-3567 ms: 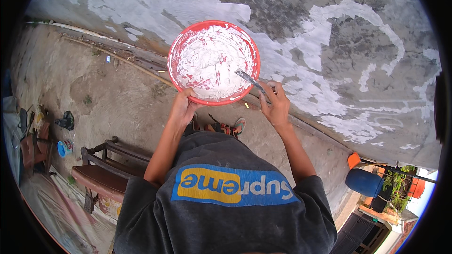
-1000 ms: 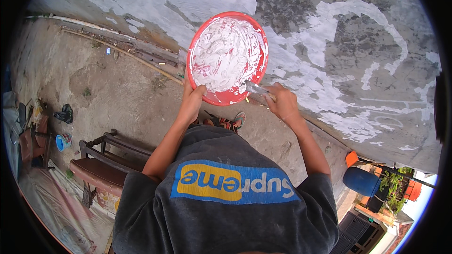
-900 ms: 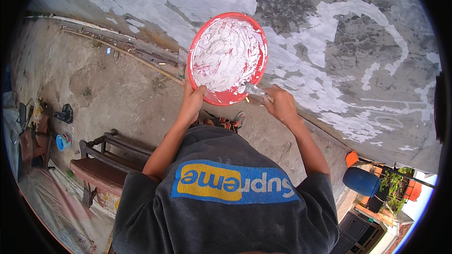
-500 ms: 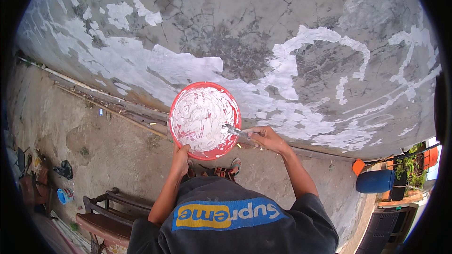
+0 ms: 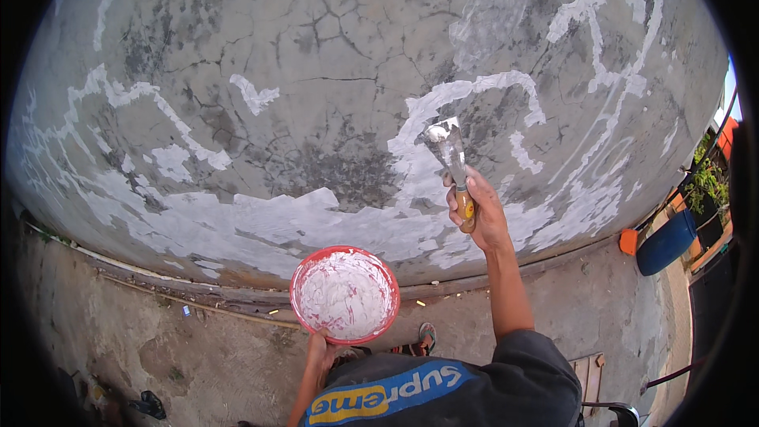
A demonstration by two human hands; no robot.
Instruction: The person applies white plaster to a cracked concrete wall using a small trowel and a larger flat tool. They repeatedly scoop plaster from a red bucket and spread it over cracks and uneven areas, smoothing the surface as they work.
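Note:
My right hand (image 5: 484, 209) is closed round the wooden handle of a putty knife (image 5: 451, 150). Its metal blade points up in front of the wall, with white paste near the tip; whether it touches the wall I cannot tell. My left hand (image 5: 319, 346) grips the near rim of a red basin (image 5: 394, 273), thumb over the edge and the other fingers hidden beneath. White paste (image 5: 348, 292) is smeared across the basin's inside. Ahead stands a cracked grey wall (image 5: 316, 134) with white patches and bands along its lower part and over some cracks.
A long pole (image 5: 213, 312) lies on the ground along the wall's foot. At the right are a blue barrel (image 5: 666, 243) and an orange object (image 5: 628, 242). A wooden piece (image 5: 588, 375) is behind me at the right, a dark bag (image 5: 148, 405) at lower left.
My right hand has lifted the putty knife out of the basin and up to the wall, blade now upward. The basin sits lower in view, still in my left hand. The view has shifted up and right.

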